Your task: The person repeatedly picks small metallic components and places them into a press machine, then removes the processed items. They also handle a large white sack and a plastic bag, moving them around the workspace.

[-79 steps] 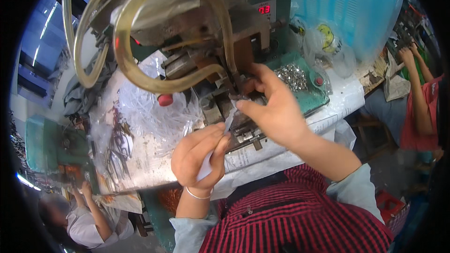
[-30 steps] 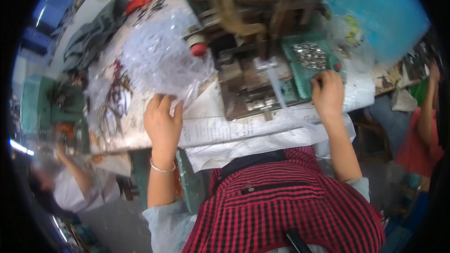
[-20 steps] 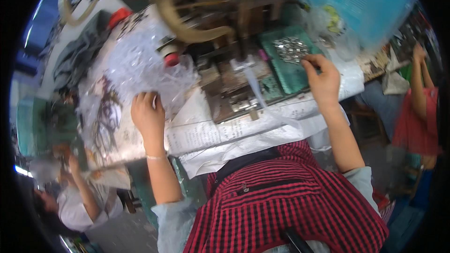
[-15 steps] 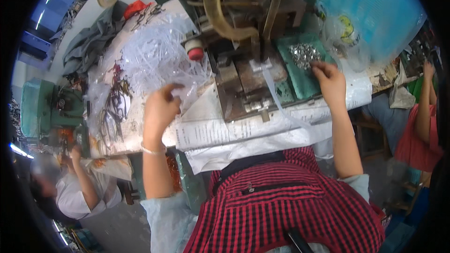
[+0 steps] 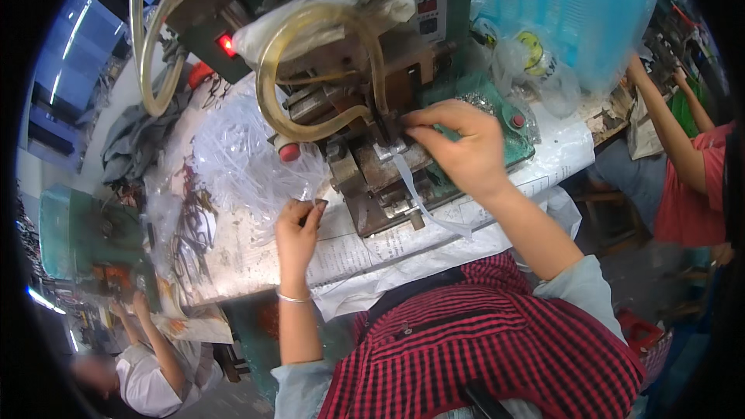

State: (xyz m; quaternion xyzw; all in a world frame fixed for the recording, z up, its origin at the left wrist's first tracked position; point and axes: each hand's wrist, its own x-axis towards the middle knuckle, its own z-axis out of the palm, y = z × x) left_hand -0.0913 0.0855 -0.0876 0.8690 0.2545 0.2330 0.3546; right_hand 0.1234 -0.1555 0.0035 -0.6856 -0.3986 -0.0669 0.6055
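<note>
My right hand (image 5: 466,147) reaches in beside the die of a bench press (image 5: 396,81), thumb and forefinger pinched together. Whatever sits between those fingertips is too small to make out. From the metal block (image 5: 389,150) under the press tool, a clear plastic strap (image 5: 411,186) runs toward me and droops over the bench edge. My left hand (image 5: 297,233) is closed in a pinch by the near edge of a heap of clear plastic straps (image 5: 240,147). Its fingertips hide anything they hold.
A green tray (image 5: 518,143) with small shiny metal pieces (image 5: 475,99) lies right of the press. A red button (image 5: 289,153) stands left of it. Thick yellowish hoses (image 5: 268,85) loop in front. A blue plastic crate (image 5: 566,15) stands at back right. Other people work on both sides.
My right hand has moved left from the metal pieces to the press die. My left hand has gone from open fingers to a pinch, nearer the bench edge. The whole view has shifted.
</note>
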